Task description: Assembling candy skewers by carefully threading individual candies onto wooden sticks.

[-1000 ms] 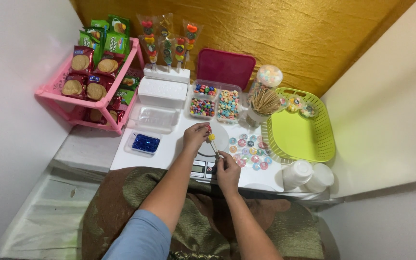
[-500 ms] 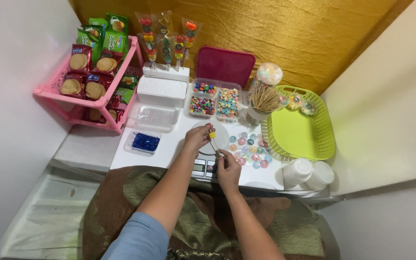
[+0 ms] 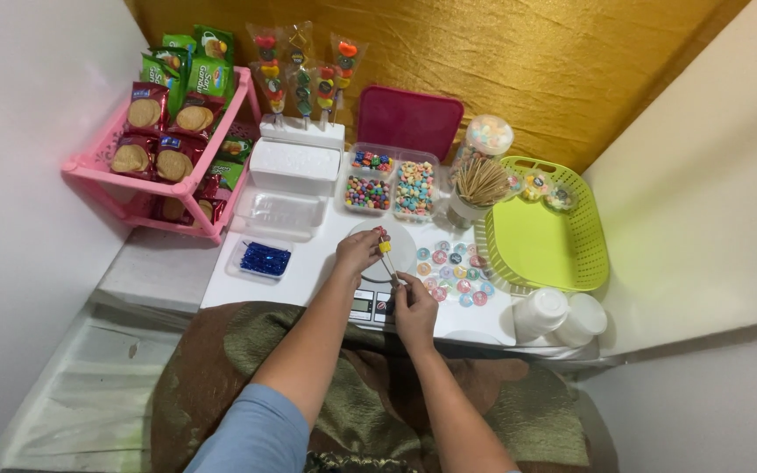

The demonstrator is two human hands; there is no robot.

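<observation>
My left hand (image 3: 358,251) pinches small coloured candies on a thin wooden skewer (image 3: 386,256), over a white kitchen scale (image 3: 380,263). My right hand (image 3: 414,306) grips the skewer's lower end, just in front of the scale's display. Clear divided tubs of coloured candies (image 3: 393,184) stand behind the scale. A cup of wooden skewers (image 3: 478,186) sits to their right. Round coloured stickers (image 3: 453,270) lie on the white table right of the scale.
A pink rack of biscuit packs (image 3: 164,149) stands at the left. Finished wrapped candy skewers (image 3: 302,70) stand in a white block at the back. A lime green basket (image 3: 547,229), white cups (image 3: 561,315), a dark red lid (image 3: 408,121) and a tray of blue ties (image 3: 261,258) surround the work spot.
My left hand has slid a little up the skewer toward the candies; my right hand stays at the lower end.
</observation>
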